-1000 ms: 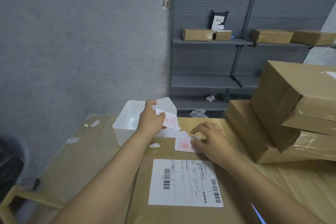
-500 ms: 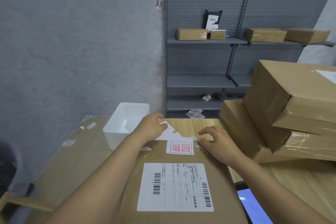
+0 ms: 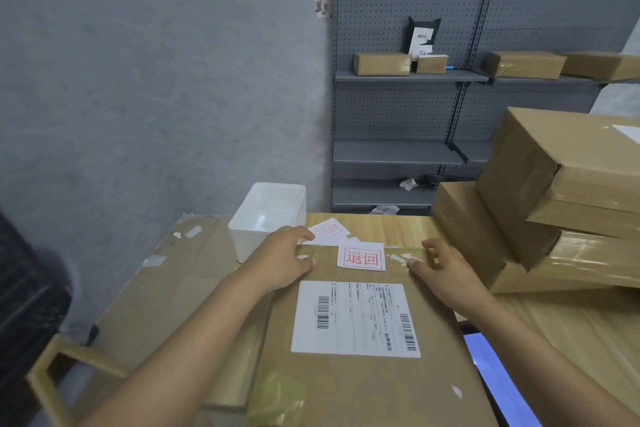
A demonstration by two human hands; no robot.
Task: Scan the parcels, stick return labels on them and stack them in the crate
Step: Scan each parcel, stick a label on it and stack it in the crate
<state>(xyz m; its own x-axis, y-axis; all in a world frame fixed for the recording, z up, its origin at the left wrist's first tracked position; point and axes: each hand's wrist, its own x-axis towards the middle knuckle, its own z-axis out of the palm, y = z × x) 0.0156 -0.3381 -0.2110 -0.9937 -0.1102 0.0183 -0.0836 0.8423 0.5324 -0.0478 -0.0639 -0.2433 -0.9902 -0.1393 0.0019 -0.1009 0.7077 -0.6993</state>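
A brown cardboard parcel (image 3: 363,388) lies flat on the table in front of me. It carries a white shipping label (image 3: 356,319) with barcodes and, near its far edge, a white return label (image 3: 361,256) with red characters. My left hand (image 3: 280,260) rests on the parcel's far left corner, fingers curled over the edge. My right hand (image 3: 446,270) lies on the far right part, fingers spread on the top. Spare return labels (image 3: 327,229) lie loose on the table just beyond the parcel.
A white plastic tub (image 3: 268,215) stands left of the loose labels. Two large cardboard boxes (image 3: 540,204) are stacked at the right. A flattened carton (image 3: 166,284) lies at the left. A lit screen (image 3: 498,381) shows beside the parcel. Grey shelving (image 3: 408,76) with small boxes stands behind.
My left hand put the spare labels down on the table and came to rest on the parcel. The return label now sits on the parcel, and my right hand moved off it to the right.
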